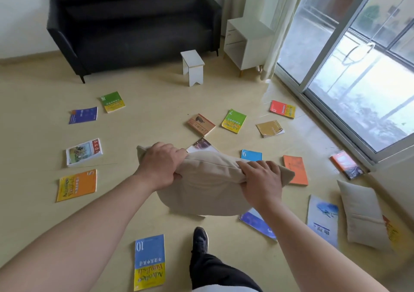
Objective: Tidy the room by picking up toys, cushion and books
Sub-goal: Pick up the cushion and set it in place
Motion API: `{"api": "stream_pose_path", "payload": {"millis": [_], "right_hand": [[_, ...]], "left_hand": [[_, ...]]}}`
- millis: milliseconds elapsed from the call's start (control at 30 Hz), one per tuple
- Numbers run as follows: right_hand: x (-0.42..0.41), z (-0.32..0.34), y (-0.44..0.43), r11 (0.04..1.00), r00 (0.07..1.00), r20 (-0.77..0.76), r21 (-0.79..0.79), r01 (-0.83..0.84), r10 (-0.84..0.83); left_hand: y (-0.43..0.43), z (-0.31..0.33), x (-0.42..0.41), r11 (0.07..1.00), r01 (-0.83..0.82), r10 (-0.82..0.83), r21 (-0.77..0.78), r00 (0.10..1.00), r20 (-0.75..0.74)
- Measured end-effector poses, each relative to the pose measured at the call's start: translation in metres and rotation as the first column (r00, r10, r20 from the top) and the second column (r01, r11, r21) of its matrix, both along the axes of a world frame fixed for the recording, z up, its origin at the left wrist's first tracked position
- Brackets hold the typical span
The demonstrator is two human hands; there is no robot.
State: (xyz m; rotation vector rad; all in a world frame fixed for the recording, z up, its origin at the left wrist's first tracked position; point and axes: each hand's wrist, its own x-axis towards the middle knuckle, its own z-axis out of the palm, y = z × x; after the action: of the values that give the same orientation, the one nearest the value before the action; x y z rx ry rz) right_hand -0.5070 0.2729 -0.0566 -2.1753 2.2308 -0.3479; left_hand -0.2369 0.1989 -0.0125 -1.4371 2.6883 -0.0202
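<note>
Up off the floor, dead centre of the view, the beige cushion (208, 188) is held in the air by both hands. The left hand (160, 167) has its fingers curled over the top edge near the left corner with the thumb tucked under, and the right hand (262, 184) grips the top edge near the right corner the same way, so both are grasping fabric. Poking out just behind the cushion is a dark-covered book (201, 145), and a blue book marked 3 (257, 223) shows below its lower right side. Around that it's books all over the tan floor (156, 90): a light blue book marked 6 (251, 155) and a plain orange book (295, 169) just past the right hand, then a brown book (201, 124), a green book marked 7 (234, 121), a mustard book (270, 128) and a red book marked 11 (282, 109) further out. Over on the left are an orange book marked 5 (77, 185), a white picture-cover book (84, 151), a purple book (83, 115) and a green book marked 8 (112, 101). Nearest the person's black shoe (200, 240) is a blue and yellow book marked 10 (149, 261). Off to the right a second cushion (360, 220) lies on the floor with a pale blue book (322, 220) just beside it, and a red and black book (346, 164) sits near the door track. At the back are a black sofa (134, 27), a small white stool (193, 67), a white cabinet (246, 43), a pale curtain (280, 22) and the sliding glass door (358, 67).
</note>
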Motion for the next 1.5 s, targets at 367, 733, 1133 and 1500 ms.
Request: {"api": "stream_pose_path", "payload": {"millis": [367,733,1133,1500], "right_hand": [[0.069,0.017,-0.174,0.957,0.991,0.117,0.289,0.025,-0.061],[0.179,0.019,-0.384,0.940,0.995,-0.001,0.329,0.094,-0.099],[0.326,0.018,-0.608,0.880,0.941,-0.106,0.334,0.339,-0.322],[0.353,0.003,-0.834,0.846,0.907,-0.031,0.349,0.404,-0.421]], "left_hand": [[-0.161,0.044,0.058,0.975,-0.050,0.047,-0.218,0.999,-0.017],[-0.359,0.036,0.181,0.923,-0.127,0.087,-0.362,0.988,-0.124],[-0.613,0.032,0.317,0.964,-0.055,0.018,-0.258,0.990,-0.143],[-0.845,0.010,0.343,0.963,-0.073,0.045,-0.258,0.992,-0.114]]}}
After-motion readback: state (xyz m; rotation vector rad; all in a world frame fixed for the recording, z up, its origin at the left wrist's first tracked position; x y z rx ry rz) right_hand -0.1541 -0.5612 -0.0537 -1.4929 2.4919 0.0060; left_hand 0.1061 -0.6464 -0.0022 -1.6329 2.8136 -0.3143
